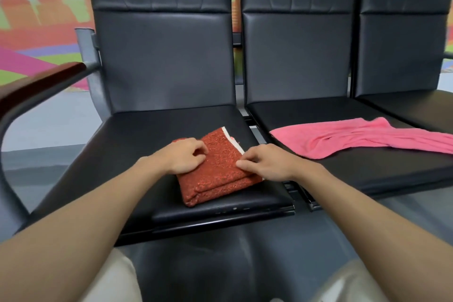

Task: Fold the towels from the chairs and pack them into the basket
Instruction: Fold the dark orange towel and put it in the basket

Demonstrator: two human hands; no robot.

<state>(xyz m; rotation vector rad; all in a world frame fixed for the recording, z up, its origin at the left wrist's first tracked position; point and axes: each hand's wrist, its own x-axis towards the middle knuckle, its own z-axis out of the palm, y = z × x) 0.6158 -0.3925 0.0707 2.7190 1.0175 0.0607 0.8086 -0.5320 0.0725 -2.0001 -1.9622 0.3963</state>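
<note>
Rightward, pink towel (362, 136) (crumpled) on chair (318, 111).

The red towel (218, 169) was rough, nubby terry cloth — the pink towel (362, 138) a softer, finer pile. The seats (152, 135) looked like smooth black leatherette with a dull sheen; the armrest (41, 83) was glossy wood on matt grey metal.

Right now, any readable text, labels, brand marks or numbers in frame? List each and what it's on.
None readable.
red towel: the white edge strip shows no print.
pink towel: plain, no tag visible.
chairs: no badge or lettering visible.
wall mural: coloured shapes only, no letters.
</note>
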